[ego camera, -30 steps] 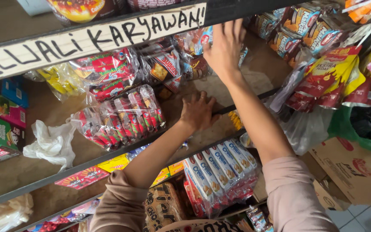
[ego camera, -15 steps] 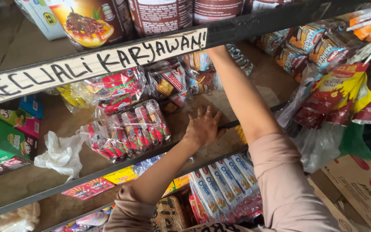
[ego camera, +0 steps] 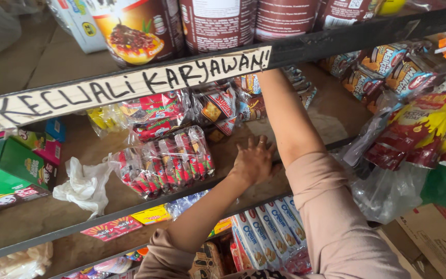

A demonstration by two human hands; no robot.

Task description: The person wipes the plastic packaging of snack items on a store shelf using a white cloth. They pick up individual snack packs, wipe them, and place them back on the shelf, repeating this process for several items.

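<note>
Snack packs (ego camera: 169, 160) sit just left of the left hand (ego camera: 254, 163), fingers spread flat on the shelf (ego camera: 104, 219); right hand's fingers are hidden, so a blind reach might topple packs.

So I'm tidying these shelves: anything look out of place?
Yes: a crumpled white plastic bag lies loose on the middle shelf, left of the red snack packs, among stacked goods. The left hand rests nearby.

One head-worn view only — looking down and forward, close in, at the metal shelf (ego camera: 130, 214) stacked with snack packs (ego camera: 166, 160), both arms entering from below.
</note>
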